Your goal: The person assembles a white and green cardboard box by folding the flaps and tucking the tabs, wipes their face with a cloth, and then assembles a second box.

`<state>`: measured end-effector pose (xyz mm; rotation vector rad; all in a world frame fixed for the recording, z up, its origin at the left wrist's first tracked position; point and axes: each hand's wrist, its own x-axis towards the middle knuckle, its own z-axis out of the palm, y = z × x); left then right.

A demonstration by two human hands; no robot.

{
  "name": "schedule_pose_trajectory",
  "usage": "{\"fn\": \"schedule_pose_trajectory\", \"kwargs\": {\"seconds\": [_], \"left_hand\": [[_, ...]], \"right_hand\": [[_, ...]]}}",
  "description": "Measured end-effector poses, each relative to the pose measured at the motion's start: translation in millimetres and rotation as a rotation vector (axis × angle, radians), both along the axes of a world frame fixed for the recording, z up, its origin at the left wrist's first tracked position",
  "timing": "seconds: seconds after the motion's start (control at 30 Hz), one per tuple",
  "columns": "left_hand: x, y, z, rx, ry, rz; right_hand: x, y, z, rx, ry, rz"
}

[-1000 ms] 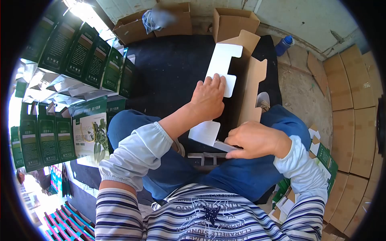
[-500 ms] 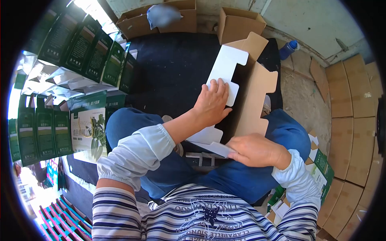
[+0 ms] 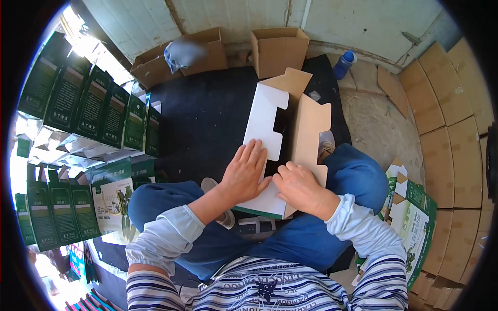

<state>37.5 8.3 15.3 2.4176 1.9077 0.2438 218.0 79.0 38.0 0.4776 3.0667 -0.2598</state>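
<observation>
Between my knees stands a carton (image 3: 309, 129), white on its left flap and brown on its right flap, with notched edges and a dark opening between them. My left hand (image 3: 245, 172) lies on the white flap near its lower end, fingers slightly apart. Beside it, my right hand (image 3: 300, 187) is curled over the near edge of the carton, fingers bent at the top of the white near panel. What the right fingertips hold, if anything, is hidden.
Green printed boxes (image 3: 85, 101) stand in rows at the left. Brown cartons (image 3: 438, 155) are stacked at the right, near flattened green-white boxes (image 3: 417, 223). Open brown boxes (image 3: 280, 52) and a blue bottle (image 3: 344, 65) are at the back. Black cloth (image 3: 202, 114) covers the floor.
The near panel, which hung outward under my right hand, now stands against the carton's near end. My right hand has moved up and left, close to my left hand. The view has shifted.
</observation>
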Motion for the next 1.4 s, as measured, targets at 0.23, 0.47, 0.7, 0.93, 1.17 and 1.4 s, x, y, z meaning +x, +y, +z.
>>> {"fn": "schedule_pose_trajectory", "kwargs": {"seconds": [0.23,0.47,0.7,0.93,1.17,1.4], "left_hand": [[7.4,-8.1,-7.8,0.003,0.052,-0.010],[13.7,-11.1,-13.3,0.030,0.078,-0.050],[19.4,-16.4,-21.9,0.068,0.105,-0.100],[35.0,-27.5,-3.2,0.022,-0.116,-0.102],[47.1,-39.6,-7.0,0.082,-0.143,-0.365],[67.4,-35.5,5.1,-0.114,-0.186,-0.165]], "right_hand": [[-23.1,93.1,27.0,-0.199,0.334,-0.434],[-49.4,160.4,-1.3,-0.734,0.778,-0.898],[-46.5,170.7,16.6,-0.444,0.076,-0.624],[-52.8,149.3,-0.4,0.114,-0.029,-0.560],[-50.5,154.1,27.3,-0.060,-0.138,-0.537],[-50.2,166.5,11.1,0.010,-0.268,-0.635]]}}
